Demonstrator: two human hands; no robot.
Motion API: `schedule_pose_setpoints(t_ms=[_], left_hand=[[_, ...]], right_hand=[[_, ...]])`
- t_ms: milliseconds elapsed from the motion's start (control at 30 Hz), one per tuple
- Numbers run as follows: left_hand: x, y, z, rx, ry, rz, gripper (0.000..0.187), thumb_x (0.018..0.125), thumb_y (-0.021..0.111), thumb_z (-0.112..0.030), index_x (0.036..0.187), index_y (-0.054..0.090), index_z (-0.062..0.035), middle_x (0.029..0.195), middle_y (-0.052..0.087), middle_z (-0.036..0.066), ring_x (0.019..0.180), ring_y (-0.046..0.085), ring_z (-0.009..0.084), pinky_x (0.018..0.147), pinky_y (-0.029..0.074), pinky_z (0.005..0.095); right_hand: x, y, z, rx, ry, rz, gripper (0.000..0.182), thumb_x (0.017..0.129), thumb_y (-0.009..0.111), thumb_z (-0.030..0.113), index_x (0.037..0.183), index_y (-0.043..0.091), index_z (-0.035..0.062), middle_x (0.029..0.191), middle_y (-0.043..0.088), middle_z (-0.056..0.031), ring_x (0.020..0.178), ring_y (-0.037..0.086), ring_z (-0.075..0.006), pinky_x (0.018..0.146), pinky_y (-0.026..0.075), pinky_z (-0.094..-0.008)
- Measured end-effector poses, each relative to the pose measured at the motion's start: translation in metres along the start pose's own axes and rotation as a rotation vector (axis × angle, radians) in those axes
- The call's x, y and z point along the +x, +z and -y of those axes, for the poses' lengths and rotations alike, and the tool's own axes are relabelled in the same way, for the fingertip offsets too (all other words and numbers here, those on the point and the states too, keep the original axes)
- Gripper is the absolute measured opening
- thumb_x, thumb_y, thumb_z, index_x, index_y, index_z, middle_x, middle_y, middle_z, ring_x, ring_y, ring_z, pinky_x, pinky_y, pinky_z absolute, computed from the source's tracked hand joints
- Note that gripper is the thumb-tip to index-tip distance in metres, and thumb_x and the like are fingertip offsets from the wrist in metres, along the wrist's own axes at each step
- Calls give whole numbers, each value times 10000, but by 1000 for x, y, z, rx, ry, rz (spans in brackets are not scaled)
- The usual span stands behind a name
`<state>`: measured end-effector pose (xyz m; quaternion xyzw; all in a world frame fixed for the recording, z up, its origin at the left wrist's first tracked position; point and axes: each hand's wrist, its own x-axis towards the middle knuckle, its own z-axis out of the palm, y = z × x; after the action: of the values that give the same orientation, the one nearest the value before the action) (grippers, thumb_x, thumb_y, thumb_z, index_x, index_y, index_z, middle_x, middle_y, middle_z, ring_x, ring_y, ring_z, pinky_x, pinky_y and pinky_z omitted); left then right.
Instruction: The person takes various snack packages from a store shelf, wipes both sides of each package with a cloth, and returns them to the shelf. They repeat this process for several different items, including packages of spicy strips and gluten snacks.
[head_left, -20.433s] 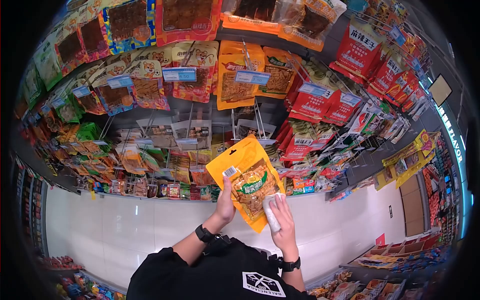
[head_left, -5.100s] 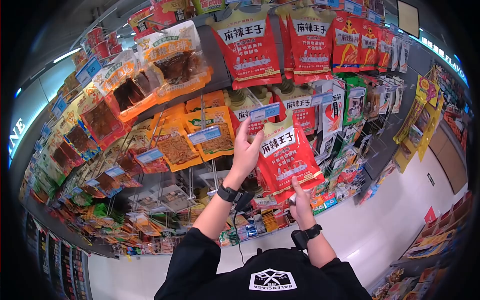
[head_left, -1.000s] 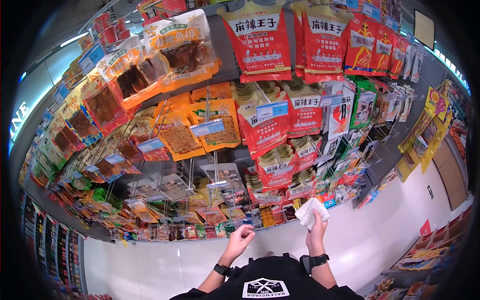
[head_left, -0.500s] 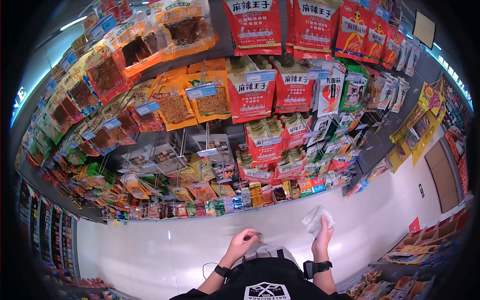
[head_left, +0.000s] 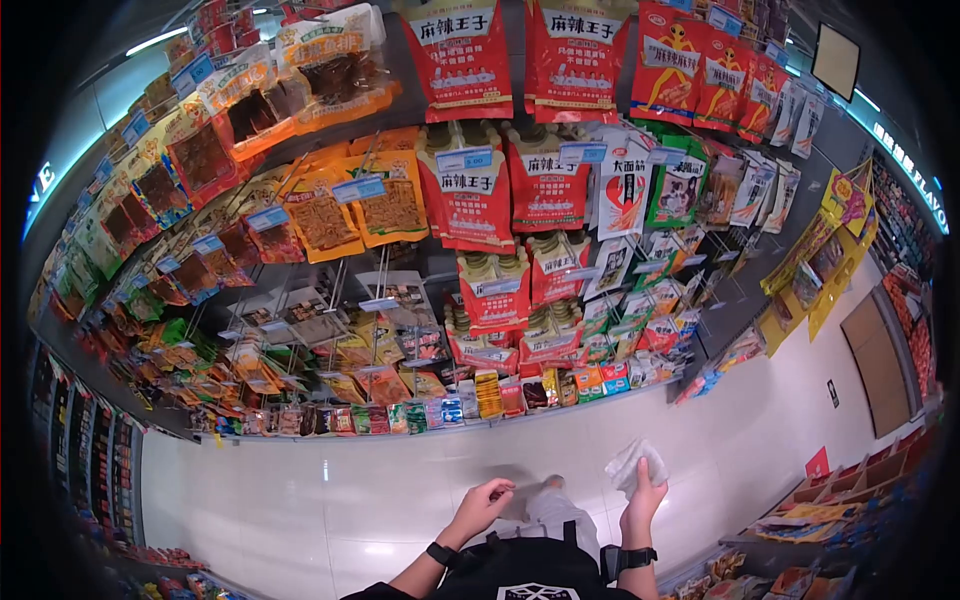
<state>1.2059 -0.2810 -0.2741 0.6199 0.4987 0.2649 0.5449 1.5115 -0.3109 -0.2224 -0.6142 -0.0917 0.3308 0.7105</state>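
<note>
My right hand [head_left: 643,490] is closed around a crumpled white cloth [head_left: 634,466], which sticks out above the fingers. My left hand [head_left: 484,501] hangs over the floor at waist height, fingers curled together; whether anything small is inside them cannot be made out. Both wrists wear black bands. Beyond the hands, and not touched by them, is a shelf wall of hanging snack packets, among them red packets [head_left: 568,60], orange packets [head_left: 391,200] and a green packet [head_left: 677,185].
A shelf's lower edge [head_left: 330,437] runs across in front of me. Yellow hanging packets [head_left: 820,265] are at the right. Another rack [head_left: 850,500] stands at the lower right, dark shelves [head_left: 85,450] at the left. The floor [head_left: 400,490] is pale and shiny.
The shelf packets have shifted left in the view. A leg and foot now show ahead of my body. My left hand has turned slightly and sits lower; my right hand still holds the cloth, also lower.
</note>
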Motion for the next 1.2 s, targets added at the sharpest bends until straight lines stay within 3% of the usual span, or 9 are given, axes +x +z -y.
schedule_pose_setpoints(t_ms=[133,300,533,633,700,800,933,1100,1200], left_hand=[[45,29,-17,30,46,-59,261,1007,668,-206,1197,690,-28,979,752,88,882,702,164,833,563,323],[119,80,-63,197,183,-47,274,1012,625,-234,1225,668,-67,1032,752,114,887,723,261,822,570,365],[178,131,-142,191,178,28,259,1027,586,-231,1221,653,-74,1157,721,133,992,704,310,855,559,393],[189,133,-139,192,183,14,382,1018,605,-231,1370,585,-84,1285,670,130,1081,675,288,871,550,385],[197,130,-151,76,145,-196,603,995,649,-206,1539,423,-74,1373,611,123,1145,635,259,887,542,371],[217,115,-150,22,153,-326,779,966,690,-171,1615,277,-47,1395,586,128,1152,616,235,891,535,350],[243,83,-170,6,251,-416,715,989,672,-147,1597,314,-29,1431,551,144,1196,592,216,953,524,348],[293,39,-207,-124,315,-529,689,1000,670,-161,1590,339,-31,1507,490,158,1349,526,243,1049,493,369],[330,3,-236,-186,415,-609,678,1006,668,-182,1577,347,-3,1546,462,182,1373,519,258,1081,476,378]], right_hand=[[48,-16,13,39,-22,-11,367,955,727,146,1259,592,-9,1221,662,-97,1130,630,-196,1008,483,-337],[130,-34,38,73,-18,36,365,948,728,167,1245,586,8,1198,658,-86,1120,624,-192,1016,471,-332],[202,-34,75,-52,86,118,448,949,723,223,1301,529,25,1258,624,-94,1176,591,-199,1031,456,-349],[225,-25,69,-59,135,169,481,944,710,237,1324,501,28,1286,602,-96,1204,570,-206,1045,444,-354],[232,-11,65,-62,153,210,476,943,703,234,1320,501,25,1285,601,-95,1206,569,-208,1047,443,-354],[235,26,67,-37,163,283,496,943,706,237,1313,494,-16,1258,612,-112,1163,584,-200,1016,455,-337],[236,80,76,-46,191,389,402,945,667,154,1287,537,-13,1215,636,-83,1116,594,-164,991,456,-316],[262,155,98,-40,-17,632,261,884,606,67,1119,664,-28,1073,686,-37,985,614,-126,928,466,-291],[274,222,141,-38,-221,953,320,881,561,71,1148,681,-56,1203,693,-81,1072,634,-148,986,470,-299]])
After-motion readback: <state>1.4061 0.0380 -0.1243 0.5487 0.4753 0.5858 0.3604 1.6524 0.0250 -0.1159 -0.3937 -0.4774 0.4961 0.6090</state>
